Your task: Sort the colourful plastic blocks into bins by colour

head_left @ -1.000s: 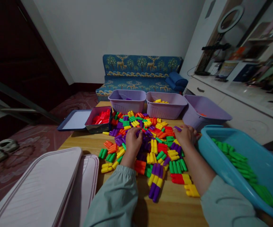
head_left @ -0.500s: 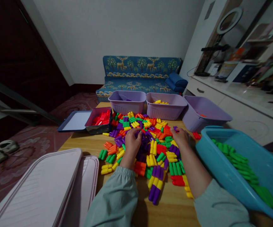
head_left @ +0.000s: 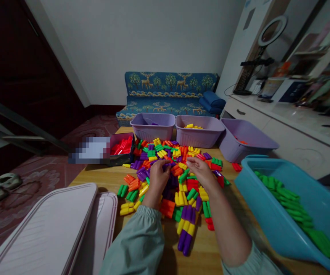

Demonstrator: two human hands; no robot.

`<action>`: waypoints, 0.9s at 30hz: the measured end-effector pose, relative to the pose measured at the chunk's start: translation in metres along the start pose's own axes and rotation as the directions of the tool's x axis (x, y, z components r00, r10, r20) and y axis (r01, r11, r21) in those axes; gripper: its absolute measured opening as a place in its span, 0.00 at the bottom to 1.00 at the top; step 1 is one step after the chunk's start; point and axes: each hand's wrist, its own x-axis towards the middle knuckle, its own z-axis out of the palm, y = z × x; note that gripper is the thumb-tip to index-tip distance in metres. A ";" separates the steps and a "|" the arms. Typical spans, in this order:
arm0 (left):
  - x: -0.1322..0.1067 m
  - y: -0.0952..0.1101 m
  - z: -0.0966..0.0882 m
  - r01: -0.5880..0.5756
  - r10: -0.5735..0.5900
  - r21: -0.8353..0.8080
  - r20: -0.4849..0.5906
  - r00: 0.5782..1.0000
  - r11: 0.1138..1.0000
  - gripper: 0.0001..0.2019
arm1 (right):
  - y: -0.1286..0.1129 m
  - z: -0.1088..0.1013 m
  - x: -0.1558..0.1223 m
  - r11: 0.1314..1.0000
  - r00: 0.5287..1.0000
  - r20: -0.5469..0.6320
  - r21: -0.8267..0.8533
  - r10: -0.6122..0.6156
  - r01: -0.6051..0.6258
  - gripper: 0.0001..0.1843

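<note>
A mixed pile of plastic pieces (head_left: 183, 199) covers the middle of the tabletop (head_left: 202, 252). The left hand (head_left: 159, 179) bends over purple pieces at the pile's centre, its fingers curled; I cannot tell whether they pinch any. The right hand (head_left: 202, 173) reaches in from the right edge, fingers stretched toward the left hand; whether they grip anything is unclear.

Each of 5 containers shows pieces of 1 colour: at the far edge, the left bin (head_left: 153, 132) purple, the middle bin (head_left: 197, 141) yellow; at the far right corner, the right bin (head_left: 233, 147) orange-red; at the left edge, the dark box (head_left: 120, 160) red; along the right edge, the blue tub (head_left: 256, 198) green. The work looks partly done: the tub's batch is large, the 3 bins show few, and much remains mixed.
</note>
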 end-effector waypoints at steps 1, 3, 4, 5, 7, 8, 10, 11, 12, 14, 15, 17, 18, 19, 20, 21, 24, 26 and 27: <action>0.000 0.001 -0.003 -0.002 0.003 0.031 -0.014 1.000 1.000 0.12 | -0.004 -0.005 -0.002 0.993 0.999 -0.021 -0.110 -0.035 0.033 0.16; 0.000 0.005 -0.011 0.017 -0.012 0.137 -0.040 0.999 0.990 0.12 | -0.012 -0.018 -0.005 0.918 0.997 -0.054 -0.396 -0.055 0.029 0.10; 0.000 0.007 -0.016 0.045 -0.036 0.198 -0.045 0.998 0.979 0.11 | -0.017 -0.024 -0.007 0.847 0.998 -0.061 -0.532 -0.033 -0.005 0.09; 0.001 0.008 -0.021 0.080 -0.071 0.251 -0.041 0.997 0.965 0.11 | -0.020 -0.029 -0.009 0.764 0.998 -0.062 -0.644 0.005 -0.044 0.10; 0.001 0.011 -0.030 0.135 -0.143 0.312 0.002 0.990 0.940 0.09 | -0.025 -0.034 -0.014 0.622 0.995 -0.049 -0.777 0.090 -0.094 0.11; 0.002 0.011 -0.034 0.141 -0.164 0.319 0.047 0.985 0.937 0.08 | -0.026 -0.034 -0.016 0.574 0.992 -0.033 -0.813 0.123 -0.098 0.13; 0.002 0.012 -0.039 0.090 -0.146 0.285 0.182 0.972 0.954 0.07 | -0.024 -0.031 -0.019 0.514 0.986 0.010 -0.854 0.168 -0.079 0.17; 0.002 0.013 -0.041 0.044 -0.110 0.251 0.258 0.960 0.967 0.08 | -0.022 -0.029 -0.019 0.498 0.983 0.031 -0.865 0.178 -0.063 0.19; 0.001 0.015 -0.041 -0.011 -0.061 0.214 0.330 0.942 0.977 0.09 | -0.019 -0.027 -0.019 0.486 0.983 0.045 -0.872 0.180 -0.049 0.21; -0.001 0.019 -0.040 -0.125 0.049 0.147 0.436 0.899 0.981 0.16 | -0.013 -0.023 -0.018 0.466 0.985 0.053 -0.884 0.164 -0.030 0.23; -0.003 0.022 -0.039 -0.173 0.096 0.123 0.469 0.878 0.977 0.21 | -0.010 -0.022 -0.017 0.456 0.987 0.051 -0.889 0.153 -0.025 0.23; -0.006 0.028 -0.036 -0.229 0.149 0.098 0.509 0.848 0.969 0.28 | -0.007 -0.021 -0.015 0.433 0.988 0.037 -0.901 0.150 -0.032 0.23; -0.008 0.031 -0.034 -0.236 0.155 0.095 0.516 0.842 0.967 0.29 | -0.006 -0.021 -0.015 0.425 0.987 0.031 -0.904 0.155 -0.038 0.24; -0.009 0.033 -0.033 -0.234 0.152 0.094 0.519 0.841 0.968 0.30 | -0.006 -0.021 -0.014 0.419 0.987 0.028 -0.907 0.159 -0.042 0.23; -0.011 0.035 -0.031 -0.227 0.143 0.100 0.520 0.842 0.969 0.28 | -0.005 -0.021 -0.014 0.416 0.986 0.024 -0.908 0.164 -0.047 0.23; -0.012 0.036 -0.029 -0.215 0.129 0.111 0.517 0.846 0.970 0.26 | -0.005 -0.021 -0.013 0.415 0.986 0.021 -0.908 0.167 -0.051 0.22; -0.012 0.036 -0.023 -0.162 0.082 0.131 0.473 0.877 0.978 0.18 | -0.003 -0.021 -0.013 0.436 0.986 0.016 -0.898 0.164 -0.058 0.22; -0.010 0.031 -0.017 -0.111 0.057 0.113 0.402 0.914 0.987 0.15 | -0.001 -0.021 -0.013 0.454 0.988 0.015 -0.889 0.153 -0.057 0.22; -0.009 0.028 -0.014 -0.079 0.041 0.096 0.344 0.938 0.992 0.15 | 0.000 -0.021 -0.013 0.460 0.988 0.010 -0.886 0.151 -0.061 0.21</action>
